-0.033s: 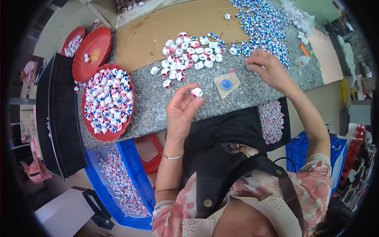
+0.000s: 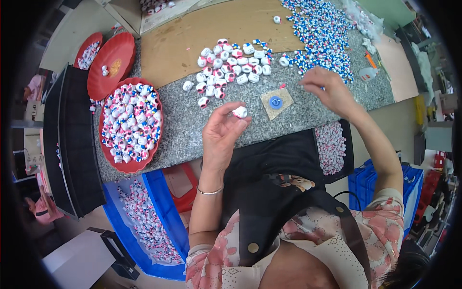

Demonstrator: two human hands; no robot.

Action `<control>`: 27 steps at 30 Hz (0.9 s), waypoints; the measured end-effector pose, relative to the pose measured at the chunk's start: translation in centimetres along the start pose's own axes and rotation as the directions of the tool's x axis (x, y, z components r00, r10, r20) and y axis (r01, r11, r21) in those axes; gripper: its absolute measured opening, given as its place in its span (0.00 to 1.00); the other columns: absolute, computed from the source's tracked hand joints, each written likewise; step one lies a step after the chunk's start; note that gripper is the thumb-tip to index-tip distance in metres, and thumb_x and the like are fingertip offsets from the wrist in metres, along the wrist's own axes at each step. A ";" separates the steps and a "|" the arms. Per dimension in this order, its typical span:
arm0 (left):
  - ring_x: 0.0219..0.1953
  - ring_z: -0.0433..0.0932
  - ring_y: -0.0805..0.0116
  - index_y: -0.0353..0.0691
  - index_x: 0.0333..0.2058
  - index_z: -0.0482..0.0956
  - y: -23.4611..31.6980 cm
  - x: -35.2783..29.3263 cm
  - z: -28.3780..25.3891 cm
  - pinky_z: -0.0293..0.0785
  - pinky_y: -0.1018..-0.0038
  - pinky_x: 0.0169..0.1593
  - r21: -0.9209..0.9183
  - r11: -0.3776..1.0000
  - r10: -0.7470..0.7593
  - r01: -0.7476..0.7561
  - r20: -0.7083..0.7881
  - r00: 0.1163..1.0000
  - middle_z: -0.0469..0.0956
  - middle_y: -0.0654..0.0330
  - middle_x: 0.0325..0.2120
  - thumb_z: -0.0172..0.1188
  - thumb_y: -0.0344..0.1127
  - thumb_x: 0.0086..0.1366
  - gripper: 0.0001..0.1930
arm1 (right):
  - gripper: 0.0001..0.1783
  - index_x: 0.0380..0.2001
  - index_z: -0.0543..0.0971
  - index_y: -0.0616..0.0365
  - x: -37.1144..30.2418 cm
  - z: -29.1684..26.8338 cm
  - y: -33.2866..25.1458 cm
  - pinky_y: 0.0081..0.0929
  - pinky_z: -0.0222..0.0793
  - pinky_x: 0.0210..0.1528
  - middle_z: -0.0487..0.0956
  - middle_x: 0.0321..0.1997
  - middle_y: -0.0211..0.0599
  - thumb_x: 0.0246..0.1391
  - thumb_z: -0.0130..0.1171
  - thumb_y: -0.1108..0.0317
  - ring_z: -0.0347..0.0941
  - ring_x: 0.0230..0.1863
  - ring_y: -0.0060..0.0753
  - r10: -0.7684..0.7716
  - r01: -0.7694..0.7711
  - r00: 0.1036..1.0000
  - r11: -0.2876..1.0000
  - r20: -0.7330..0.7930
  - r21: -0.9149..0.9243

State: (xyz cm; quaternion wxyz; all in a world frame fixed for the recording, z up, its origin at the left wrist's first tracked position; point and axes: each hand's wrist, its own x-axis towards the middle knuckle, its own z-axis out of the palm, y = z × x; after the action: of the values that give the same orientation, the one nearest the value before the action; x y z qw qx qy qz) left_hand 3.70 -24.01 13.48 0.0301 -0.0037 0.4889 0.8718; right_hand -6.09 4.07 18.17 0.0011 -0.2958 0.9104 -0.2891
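Disc (image 2: 275,102): blue, on beige pad (image 2: 286,94); my clock centre.
Left hand (image 2: 220,135): 8 o'clock; thumb and forefinger pinched on one white-and-pink head (image 2: 239,112), above counter (image 2: 183,123).
Right hand (image 2: 329,89): between 2 and 3; fingers curled, tips close together; from my end can't tell if anything's in them.
Held head: no blue visible, so I'd call it unfinished.
Loose heads (image 2: 232,61): 10 o'clock, mostly without visible blue; I'd count them as left.
Blue pieces (image 2: 323,36): big heap, 1 o'clock, plenty left.
Red dish (image 2: 129,167): 9 o'clock, heaped with heads and blue mixed; I'd judge these done.
Leaning dish (image 2: 115,48): between 9 and 10; yellow bits, couple of white pieces.
Small dish (image 2: 97,36): behind it, small pieces, too tiny to sort.
Crate (image 2: 163,207): blue, between 7 and 8, many pink-white pieces.
Tray (image 2: 347,144): black, 4 o'clock, pink-white pieces.
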 end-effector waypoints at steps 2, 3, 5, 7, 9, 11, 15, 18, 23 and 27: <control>0.47 0.79 0.64 0.33 0.50 0.72 -0.2 0.1 -0.1 0.76 0.71 0.51 -0.141 0.988 -0.053 0.060 0.056 0.997 0.75 0.52 0.49 0.57 0.22 0.64 0.15 | 0.07 0.34 0.80 0.63 -2.4 1.4 0.7 0.37 0.72 0.41 0.78 0.35 0.44 0.49 0.61 0.76 0.76 0.38 0.47 -0.005 0.005 1.000 0.998 0.000 -0.068; 0.47 0.79 0.64 0.33 0.50 0.72 -0.6 0.0 0.0 0.76 0.71 0.51 -0.143 0.987 -0.062 0.070 0.059 0.996 0.75 0.52 0.49 0.57 0.22 0.64 0.15 | 0.07 0.34 0.80 0.63 -3.1 1.9 0.7 0.37 0.72 0.38 0.79 0.34 0.43 0.50 0.61 0.75 0.77 0.36 0.48 -0.017 0.016 1.000 0.991 0.000 -0.131; 0.46 0.79 0.65 0.36 0.51 0.72 -1.4 -0.1 0.5 0.76 0.73 0.51 -0.140 0.988 -0.047 0.059 0.088 0.995 0.76 0.50 0.49 0.57 0.25 0.65 0.15 | 0.06 0.33 0.80 0.63 -3.2 2.4 0.6 0.39 0.72 0.34 0.79 0.34 0.44 0.51 0.61 0.74 0.77 0.32 0.49 0.022 -0.022 1.000 0.975 -0.003 -0.219; 0.46 0.79 0.65 0.36 0.50 0.72 -1.5 -0.1 1.2 0.76 0.73 0.51 -0.123 0.990 -0.053 0.063 0.082 0.995 0.76 0.51 0.48 0.58 0.25 0.64 0.15 | 0.06 0.33 0.80 0.62 -2.7 2.1 1.1 0.40 0.72 0.33 0.79 0.34 0.44 0.52 0.61 0.73 0.77 0.31 0.50 -0.015 0.021 0.999 0.984 0.031 -0.179; 0.46 0.79 0.65 0.35 0.50 0.72 -1.6 -0.4 1.3 0.76 0.73 0.51 -0.102 0.993 -0.048 0.054 0.068 0.997 0.76 0.51 0.48 0.58 0.24 0.64 0.15 | 0.07 0.35 0.80 0.60 -2.7 1.9 1.3 0.40 0.71 0.33 0.78 0.34 0.44 0.51 0.61 0.72 0.77 0.32 0.49 0.014 -0.006 0.998 0.987 0.054 -0.161; 0.46 0.78 0.68 0.32 0.50 0.71 -1.5 -0.8 0.4 0.76 0.74 0.51 -0.068 0.997 -0.039 0.046 0.100 0.994 0.76 0.54 0.47 0.56 0.19 0.63 0.16 | 0.08 0.35 0.80 0.59 -2.5 1.5 0.7 0.40 0.71 0.33 0.77 0.33 0.43 0.50 0.61 0.72 0.77 0.34 0.49 -0.007 0.041 0.989 0.972 0.148 -0.230; 0.45 0.78 0.70 0.31 0.51 0.71 -1.6 -1.5 -0.4 0.76 0.76 0.50 -0.061 0.997 -0.036 0.037 0.030 0.999 0.76 0.54 0.46 0.57 0.18 0.62 0.18 | 0.08 0.36 0.79 0.62 -2.5 1.3 -0.1 0.39 0.72 0.34 0.76 0.32 0.42 0.50 0.61 0.74 0.76 0.34 0.48 -0.053 0.086 0.988 0.970 0.146 -0.227; 0.44 0.78 0.71 0.31 0.51 0.72 -2.1 -1.7 -0.5 0.76 0.78 0.49 0.053 0.998 -0.031 0.030 0.007 1.000 0.76 0.55 0.46 0.58 0.17 0.61 0.19 | 0.06 0.32 0.79 0.62 -1.1 1.7 -2.7 0.40 0.72 0.33 0.76 0.33 0.44 0.47 0.60 0.75 0.76 0.34 0.50 -0.165 0.171 0.984 0.981 0.073 -0.089; 0.43 0.79 0.73 0.29 0.49 0.73 -1.7 -0.5 0.5 0.77 0.78 0.48 0.201 0.972 0.120 -0.118 0.005 0.993 0.74 0.59 0.42 0.60 0.16 0.59 0.18 | 0.11 0.37 0.77 0.63 1.7 2.3 -4.7 0.38 0.72 0.35 0.74 0.31 0.43 0.47 0.57 0.77 0.75 0.34 0.47 -0.315 0.356 0.926 0.912 0.208 -0.202; 0.41 0.79 0.73 0.29 0.47 0.75 -1.2 0.1 0.5 0.78 0.78 0.46 0.294 0.943 0.165 -0.156 -0.008 0.986 0.74 0.59 0.41 0.62 0.16 0.58 0.17 | 0.12 0.35 0.75 0.65 2.9 3.0 -4.8 0.39 0.71 0.37 0.72 0.30 0.44 0.43 0.55 0.79 0.74 0.35 0.47 -0.333 0.453 0.858 0.849 0.392 -0.271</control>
State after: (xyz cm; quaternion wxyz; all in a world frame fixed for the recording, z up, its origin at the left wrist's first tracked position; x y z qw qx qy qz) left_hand 3.65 -22.95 12.76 -0.0487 0.0266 0.6116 0.7893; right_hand -5.41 -2.21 18.69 0.0405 -0.5178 0.8524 -0.0608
